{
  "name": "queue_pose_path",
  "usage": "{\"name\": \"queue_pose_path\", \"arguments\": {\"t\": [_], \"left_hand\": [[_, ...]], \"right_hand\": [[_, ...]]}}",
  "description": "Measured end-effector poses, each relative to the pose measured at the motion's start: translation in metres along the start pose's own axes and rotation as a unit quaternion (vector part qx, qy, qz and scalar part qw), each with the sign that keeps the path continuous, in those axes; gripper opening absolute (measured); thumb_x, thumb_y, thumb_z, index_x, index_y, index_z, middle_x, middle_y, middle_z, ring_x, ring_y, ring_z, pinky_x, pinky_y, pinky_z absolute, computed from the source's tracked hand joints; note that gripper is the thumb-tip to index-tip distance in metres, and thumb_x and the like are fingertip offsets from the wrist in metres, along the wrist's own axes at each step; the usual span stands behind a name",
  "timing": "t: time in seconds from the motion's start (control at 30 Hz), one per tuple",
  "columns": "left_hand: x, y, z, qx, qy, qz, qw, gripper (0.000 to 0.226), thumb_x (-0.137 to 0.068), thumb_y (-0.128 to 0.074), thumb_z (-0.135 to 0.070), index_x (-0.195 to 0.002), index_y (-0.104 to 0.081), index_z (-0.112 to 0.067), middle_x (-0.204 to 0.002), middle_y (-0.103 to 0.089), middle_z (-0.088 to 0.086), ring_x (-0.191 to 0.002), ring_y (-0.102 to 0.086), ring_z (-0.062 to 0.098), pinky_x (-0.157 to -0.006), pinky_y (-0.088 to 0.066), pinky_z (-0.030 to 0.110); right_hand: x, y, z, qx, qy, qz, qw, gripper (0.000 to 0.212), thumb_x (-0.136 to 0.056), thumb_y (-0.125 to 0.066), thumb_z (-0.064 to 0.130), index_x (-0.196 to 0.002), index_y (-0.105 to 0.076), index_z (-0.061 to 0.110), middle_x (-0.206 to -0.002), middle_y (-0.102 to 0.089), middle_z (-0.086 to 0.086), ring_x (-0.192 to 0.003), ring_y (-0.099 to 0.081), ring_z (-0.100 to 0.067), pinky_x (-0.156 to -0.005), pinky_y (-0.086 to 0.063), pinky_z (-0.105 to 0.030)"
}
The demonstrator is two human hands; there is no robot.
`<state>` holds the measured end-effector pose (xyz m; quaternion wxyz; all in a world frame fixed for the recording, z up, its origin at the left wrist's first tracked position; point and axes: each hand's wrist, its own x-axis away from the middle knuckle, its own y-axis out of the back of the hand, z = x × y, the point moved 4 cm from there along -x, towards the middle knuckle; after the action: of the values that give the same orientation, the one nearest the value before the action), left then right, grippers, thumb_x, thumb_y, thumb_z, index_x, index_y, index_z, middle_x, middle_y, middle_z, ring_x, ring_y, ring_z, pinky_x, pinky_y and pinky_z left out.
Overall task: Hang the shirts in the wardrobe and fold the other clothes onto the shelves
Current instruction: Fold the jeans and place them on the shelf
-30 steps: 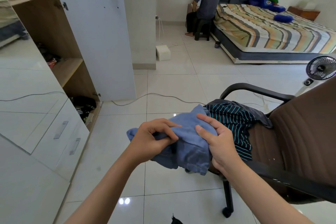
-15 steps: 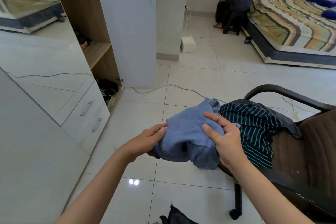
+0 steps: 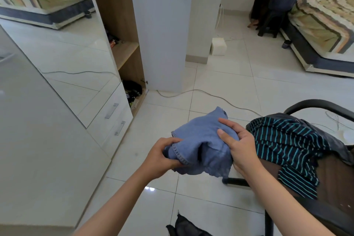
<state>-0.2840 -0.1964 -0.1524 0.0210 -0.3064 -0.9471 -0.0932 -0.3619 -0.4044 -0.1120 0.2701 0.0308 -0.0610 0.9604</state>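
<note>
Here the left hand (image 3: 161, 157) and right hand (image 3: 239, 145) both grip the bundled blue denim garment (image 3: 199, 140)

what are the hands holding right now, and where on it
Bunched blue denim garment: left hand pinches its stitched hem, right hand grips the right side.

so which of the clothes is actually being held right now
The blue denim garment, gripped by the left hand and right hand; the striped shirt lies on the chair.
</note>
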Motion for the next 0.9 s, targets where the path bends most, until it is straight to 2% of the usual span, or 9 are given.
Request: {"name": "queue_pose_path", "arguments": {"t": [0.07, 0.2, 0.33, 0.4, 0.5, 0.57, 0.73, 0.9], "left_hand": [[-0.012, 0.019, -0.003, -0.037, -0.026, -0.029, 0.999, 0.048, -0.049, -0.078, -0.027, -0.089, -0.063, -0.051, -0.107, -0.057, 0.001, -0.096, -0.060, 0.011, -0.068, -0.053, 0.020], [-0.041, 0.050, -0.011, -0.074, -0.056, -0.051, 0.994, 0.048, -0.055, -0.077, -0.023, -0.098, -0.063, -0.041, -0.108, -0.055, 0.001, -0.102, -0.056, 0.008, -0.076, -0.048, 0.014], [-0.071, 0.076, -0.012, -0.059, -0.055, -0.036, 0.996, 0.058, -0.052, -0.080, -0.037, -0.108, -0.066, -0.031, -0.111, -0.054, 0.000, -0.107, -0.055, 0.010, -0.087, -0.051, 0.026], [-0.089, 0.089, -0.010, -0.036, -0.042, -0.020, 0.998, 0.061, -0.053, -0.081, -0.035, -0.112, -0.065, -0.030, -0.116, -0.053, 0.001, -0.111, -0.054, 0.014, -0.087, -0.052, 0.029], [-0.121, 0.105, -0.010, 0.026, 0.005, 0.041, 0.999, 0.066, -0.056, -0.082, -0.029, -0.118, -0.062, -0.032, -0.126, -0.050, 0.005, -0.114, -0.055, 0.020, -0.080, -0.054, 0.032], [-0.147, 0.113, -0.010, 0.048, 0.045, 0.053, 0.996, 0.066, -0.057, -0.079, -0.031, -0.120, -0.060, -0.035, -0.130, -0.049, 0.004, -0.112, -0.057, 0.023, -0.076, -0.054, 0.033], [-0.225, 0.125, -0.016, 0.039, 0.083, -0.030, 0.995, 0.055, -0.061, -0.072, -0.050, -0.114, -0.063, -0.039, -0.125, -0.054, -0.001, -0.108, -0.060, 0.021, -0.076, -0.057, 0.037], [-0.301, 0.139, -0.022, 0.007, 0.066, -0.085, 0.994, 0.067, -0.048, -0.086, -0.054, -0.110, -0.065, -0.040, -0.124, -0.057, -0.006, -0.111, -0.060, 0.015, -0.085, -0.055, 0.044]], "right_hand": [[-0.014, -0.011, 0.001, -0.007, -0.002, 0.006, 1.000, 0.026, -0.086, -0.066, 0.003, -0.106, -0.070, 0.018, -0.115, -0.069, -0.006, -0.111, -0.064, -0.021, -0.097, -0.050, -0.040], [-0.044, -0.033, 0.005, -0.030, -0.003, 0.010, 1.000, 0.025, -0.086, -0.065, 0.003, -0.108, -0.069, 0.015, -0.113, -0.070, -0.007, -0.108, -0.065, -0.022, -0.095, -0.052, -0.040], [-0.081, -0.058, 0.008, -0.046, 0.004, 0.028, 0.999, 0.025, -0.086, -0.065, 0.004, -0.108, -0.069, 0.016, -0.115, -0.069, -0.008, -0.109, -0.065, -0.023, -0.095, -0.051, -0.041], [-0.104, -0.068, 0.010, -0.046, 0.008, 0.037, 0.998, 0.025, -0.086, -0.066, 0.004, -0.107, -0.070, 0.017, -0.114, -0.070, -0.007, -0.109, -0.065, -0.024, -0.095, -0.051, -0.042], [-0.146, -0.081, 0.011, -0.043, 0.013, 0.045, 0.998, 0.024, -0.086, -0.066, 0.004, -0.106, -0.070, 0.016, -0.114, -0.070, -0.007, -0.109, -0.065, -0.023, -0.095, -0.051, -0.042], [-0.179, -0.087, 0.009, -0.039, 0.010, 0.052, 0.998, 0.025, -0.086, -0.066, 0.004, -0.106, -0.070, 0.017, -0.114, -0.069, -0.005, -0.109, -0.065, -0.021, -0.095, -0.051, -0.040], [-0.268, -0.103, 0.010, -0.029, 0.003, 0.074, 0.997, 0.025, -0.085, -0.067, 0.005, -0.105, -0.070, 0.020, -0.111, -0.070, 0.002, -0.106, -0.065, -0.015, -0.087, -0.053, -0.029], [-0.357, -0.121, 0.019, -0.015, -0.003, 0.105, 0.994, 0.024, -0.085, -0.068, 0.006, -0.103, -0.071, 0.022, -0.115, -0.069, 0.000, -0.108, -0.064, -0.017, -0.092, -0.052, -0.034]]}}
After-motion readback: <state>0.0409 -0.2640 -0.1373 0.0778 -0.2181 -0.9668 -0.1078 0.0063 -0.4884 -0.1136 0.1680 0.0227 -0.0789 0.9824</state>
